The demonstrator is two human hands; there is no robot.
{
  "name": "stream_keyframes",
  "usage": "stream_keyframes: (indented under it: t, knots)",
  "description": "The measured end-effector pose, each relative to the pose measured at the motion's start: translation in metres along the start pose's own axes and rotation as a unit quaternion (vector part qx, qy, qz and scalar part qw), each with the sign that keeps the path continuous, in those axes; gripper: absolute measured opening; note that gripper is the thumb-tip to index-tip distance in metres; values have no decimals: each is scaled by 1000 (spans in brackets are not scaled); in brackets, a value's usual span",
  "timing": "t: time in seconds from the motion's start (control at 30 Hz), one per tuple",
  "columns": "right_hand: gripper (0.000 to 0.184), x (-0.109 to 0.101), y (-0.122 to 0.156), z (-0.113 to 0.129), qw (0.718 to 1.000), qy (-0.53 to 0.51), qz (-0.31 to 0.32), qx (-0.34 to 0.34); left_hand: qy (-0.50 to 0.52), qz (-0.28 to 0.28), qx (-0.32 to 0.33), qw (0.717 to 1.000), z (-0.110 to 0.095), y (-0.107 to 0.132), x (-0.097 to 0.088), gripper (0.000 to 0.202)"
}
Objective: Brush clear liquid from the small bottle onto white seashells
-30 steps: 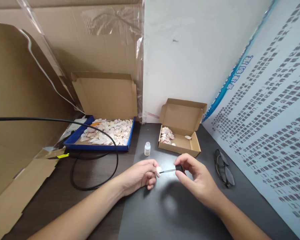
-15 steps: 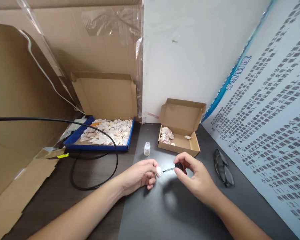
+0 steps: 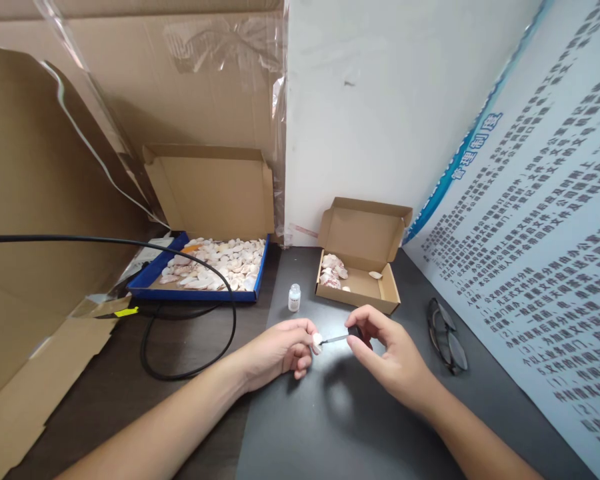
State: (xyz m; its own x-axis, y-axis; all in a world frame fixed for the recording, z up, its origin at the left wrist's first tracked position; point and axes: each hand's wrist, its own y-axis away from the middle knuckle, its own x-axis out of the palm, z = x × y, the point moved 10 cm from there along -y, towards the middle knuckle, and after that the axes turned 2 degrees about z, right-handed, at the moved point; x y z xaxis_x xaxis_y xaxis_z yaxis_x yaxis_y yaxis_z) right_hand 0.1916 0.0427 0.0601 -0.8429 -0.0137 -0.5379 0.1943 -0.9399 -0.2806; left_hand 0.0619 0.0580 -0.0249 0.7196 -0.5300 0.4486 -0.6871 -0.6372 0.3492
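Between thumb and fingers, my left hand [image 3: 286, 348] pinches a small white seashell [image 3: 317, 343] above the dark mat. My right hand [image 3: 387, 347] grips the black cap of a small brush [image 3: 336, 339], whose thin stem points left. The brush tip meets the shell's face; whether it presses or only hovers close is hard to tell. Just behind my left hand stands a small clear bottle [image 3: 294, 298] without a cap, with a white label.
A blue-edged box [image 3: 193, 295] full of seashells sits at the back left, lid raised. Behind my right hand, an open cardboard box [image 3: 359, 301] holds several shells. Eyeglasses [image 3: 447, 337] lie at the right. A black cable [image 3: 234, 313] loops across the left side.
The brush has moved slightly left, so its tip now reaches the shell. The shell has turned a little in my left hand's fingers.
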Motion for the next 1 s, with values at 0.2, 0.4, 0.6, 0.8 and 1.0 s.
stream_keyframes:
  t: [0.2,0.4,0.6,0.8,1.0]
  knots:
    - [6,0,-1,1,1000,-22,-1,0,-2,0,-1,1000,0,0,0,17]
    - [4,0,-2,0,1000,2,0,4,-7,3,-2,1000,-1,0,0,17]
    - [8,3,-2,-1,1000,-25,11,7,-14,1,1,1000,-1,1,0,19]
    - [7,-1,-2,-2,1000,-23,-8,8,-15,1,2,1000,-1,1,-1,19]
    - [6,0,0,-2,1000,0,-4,11,-16,-1,4,1000,-1,0,-1,18]
